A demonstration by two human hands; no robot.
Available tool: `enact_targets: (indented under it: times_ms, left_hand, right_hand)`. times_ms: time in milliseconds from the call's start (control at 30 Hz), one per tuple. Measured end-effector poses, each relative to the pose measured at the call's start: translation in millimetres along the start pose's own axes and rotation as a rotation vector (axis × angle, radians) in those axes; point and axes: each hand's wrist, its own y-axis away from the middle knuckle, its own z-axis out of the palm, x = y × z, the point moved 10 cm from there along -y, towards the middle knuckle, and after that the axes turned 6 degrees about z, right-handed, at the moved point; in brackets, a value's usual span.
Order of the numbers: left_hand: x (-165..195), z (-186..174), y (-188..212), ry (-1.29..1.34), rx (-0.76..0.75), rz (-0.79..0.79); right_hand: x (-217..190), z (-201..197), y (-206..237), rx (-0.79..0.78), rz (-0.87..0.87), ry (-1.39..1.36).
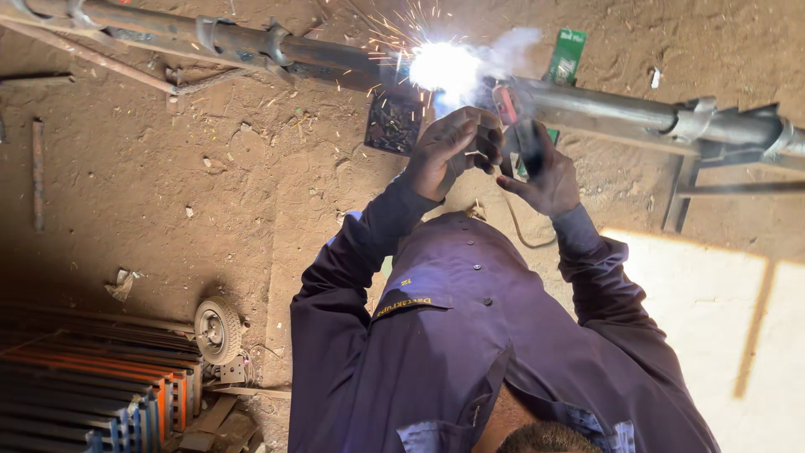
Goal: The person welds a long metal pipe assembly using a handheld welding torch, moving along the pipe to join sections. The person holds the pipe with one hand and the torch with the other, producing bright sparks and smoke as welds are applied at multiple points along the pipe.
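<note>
Blue coverall point(470, 335) closest up | left hand point(444, 151) cupped shut near holder, on what can't tell | right hand point(541, 172) clamped on holder point(513, 138) | arc point(444, 67) sparking on pipe point(604, 105) | weld looks mid-run, joint unfinished

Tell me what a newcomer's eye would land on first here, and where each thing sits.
The blinding white welding flash with orange sparks at top centre, on the long grey steel pipe crossing the upper frame. Just below it, the left hand and right hand hold a dark welding tool. At lower left, a small grey wheel lies beside stacked orange and blue bars.
</note>
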Motion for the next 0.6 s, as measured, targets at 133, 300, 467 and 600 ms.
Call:
enact_targets:
  times_ms: [133,300,467,600]
  left_hand:
    - [10,1,7,-0.006,0.003,0.018]
    - [14,-1,8,-0.013,0.008,0.014]
    - [8,-3,3,-0.021,0.032,0.003]
    - [3,-2,1,-0.014,0.011,-0.017]
  right_hand:
    - [-16,1,5,0.046,-0.126,0.023]
    - [-22,3,0,0.015,-0.072,0.069]
    - [-37,-1,-2,-0.019,-0.158,0.164]
    - [-16,10,-5,-0.082,-0.066,0.255]
